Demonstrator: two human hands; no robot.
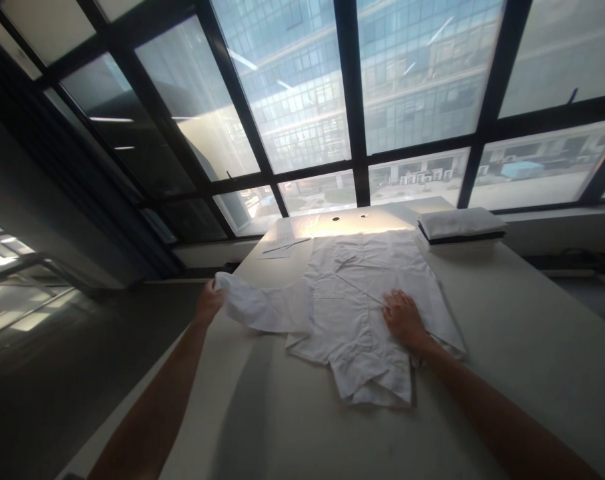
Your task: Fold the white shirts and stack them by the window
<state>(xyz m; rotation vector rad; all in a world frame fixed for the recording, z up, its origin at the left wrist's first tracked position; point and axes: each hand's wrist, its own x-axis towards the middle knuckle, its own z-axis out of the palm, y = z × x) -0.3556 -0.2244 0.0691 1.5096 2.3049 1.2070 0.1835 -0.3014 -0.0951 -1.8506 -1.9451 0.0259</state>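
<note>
A white shirt [340, 320] lies spread on the white table, its collar end towards me and its body running away to the window side. My left hand [210, 303] is closed on the end of one sleeve [267, 307] and holds it out to the left, lifted off the tabletop. On the shirt's right half my right hand [402, 317] rests flat, palm down, fingers stretched out. Wrinkles cross the cloth near the middle, and the other sleeve is partly hidden by my right forearm.
A folded stack of white and dark cloth [460, 227] sits at the table's back right. Towards the back left, a sheet of paper [277, 252] lies under a thin dark stick-like item. The white table [522, 320] meets tall black-framed windows; a dark curtain [72, 160] hangs left.
</note>
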